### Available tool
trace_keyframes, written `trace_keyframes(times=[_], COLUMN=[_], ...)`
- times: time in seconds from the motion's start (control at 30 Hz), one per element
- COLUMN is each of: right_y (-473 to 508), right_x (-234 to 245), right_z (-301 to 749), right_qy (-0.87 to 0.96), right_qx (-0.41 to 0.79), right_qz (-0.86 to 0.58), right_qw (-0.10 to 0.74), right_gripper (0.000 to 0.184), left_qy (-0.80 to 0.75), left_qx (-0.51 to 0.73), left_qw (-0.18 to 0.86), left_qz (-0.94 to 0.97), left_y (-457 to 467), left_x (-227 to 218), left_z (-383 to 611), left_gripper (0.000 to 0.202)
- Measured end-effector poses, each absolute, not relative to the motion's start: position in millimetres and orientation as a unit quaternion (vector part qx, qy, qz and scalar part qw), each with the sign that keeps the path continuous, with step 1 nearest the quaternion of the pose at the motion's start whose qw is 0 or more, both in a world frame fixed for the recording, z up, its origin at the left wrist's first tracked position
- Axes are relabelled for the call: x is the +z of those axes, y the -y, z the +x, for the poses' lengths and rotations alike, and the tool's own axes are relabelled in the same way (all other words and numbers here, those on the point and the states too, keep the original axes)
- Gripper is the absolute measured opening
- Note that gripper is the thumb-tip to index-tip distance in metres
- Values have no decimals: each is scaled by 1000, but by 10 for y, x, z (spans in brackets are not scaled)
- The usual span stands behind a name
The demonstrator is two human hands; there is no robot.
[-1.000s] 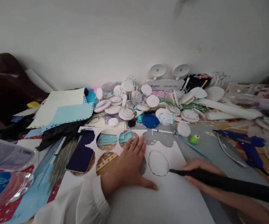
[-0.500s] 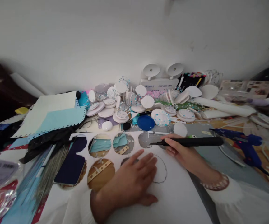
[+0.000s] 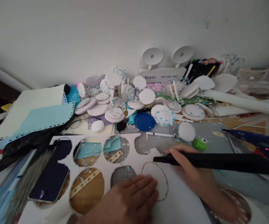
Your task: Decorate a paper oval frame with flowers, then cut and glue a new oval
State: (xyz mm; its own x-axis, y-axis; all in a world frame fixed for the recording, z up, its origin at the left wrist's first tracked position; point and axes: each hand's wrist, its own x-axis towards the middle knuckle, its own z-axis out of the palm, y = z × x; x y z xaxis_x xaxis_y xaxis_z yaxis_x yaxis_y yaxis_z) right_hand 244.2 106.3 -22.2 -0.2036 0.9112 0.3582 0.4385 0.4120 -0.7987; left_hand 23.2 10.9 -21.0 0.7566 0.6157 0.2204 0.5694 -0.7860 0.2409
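Note:
My left hand (image 3: 134, 196) lies flat, fingers stretched out, on a white foam-like sheet (image 3: 178, 196) with several round holes cut in it. Its fingertips rest inside a circle outline (image 3: 167, 180) marked on the sheet. My right hand (image 3: 187, 168) is wrapped round the handle of a black craft knife (image 3: 218, 161). The knife's front end points left, over the sheet above the marked circle and apart from my left hand. The very tip is hard to make out. A dark phone (image 3: 52, 174) shows through holes at the sheet's left.
Piled white discs (image 3: 113, 113) with blue beads stand along the wall. A blue lid (image 3: 144, 121), a green toy (image 3: 200, 144) and a blue glue gun (image 3: 260, 144) lie beyond my right hand. Papers (image 3: 31, 105) and wire bundles (image 3: 30, 177) crowd the left side.
The view has moved closer and lower over the table. My right hand has drawn the craft knife back from the cut hole's edge towards the marked circle. My left hand stays on the sheet.

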Motion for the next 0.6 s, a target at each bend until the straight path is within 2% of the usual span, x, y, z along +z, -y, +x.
trace_keyframes(times=[0.13, 0.37, 0.6], right_y=[-1033, -987, -1068], right_x=[-195, -224, -224], right_z=[2381, 2426, 2514], right_qy=[718, 746, 831], right_qx=[294, 290, 278], right_qz=[-471, -455, -337], right_qw=[420, 391, 345], right_gripper=[21, 14, 12], left_qy=[-314, -319, -319], left_qx=[150, 154, 134], left_qw=[74, 86, 69], left_qz=[934, 931, 936], left_y=[-129, -134, -125], left_x=[-194, -199, -208], left_z=[229, 234, 242], left_gripper=[35, 38, 38])
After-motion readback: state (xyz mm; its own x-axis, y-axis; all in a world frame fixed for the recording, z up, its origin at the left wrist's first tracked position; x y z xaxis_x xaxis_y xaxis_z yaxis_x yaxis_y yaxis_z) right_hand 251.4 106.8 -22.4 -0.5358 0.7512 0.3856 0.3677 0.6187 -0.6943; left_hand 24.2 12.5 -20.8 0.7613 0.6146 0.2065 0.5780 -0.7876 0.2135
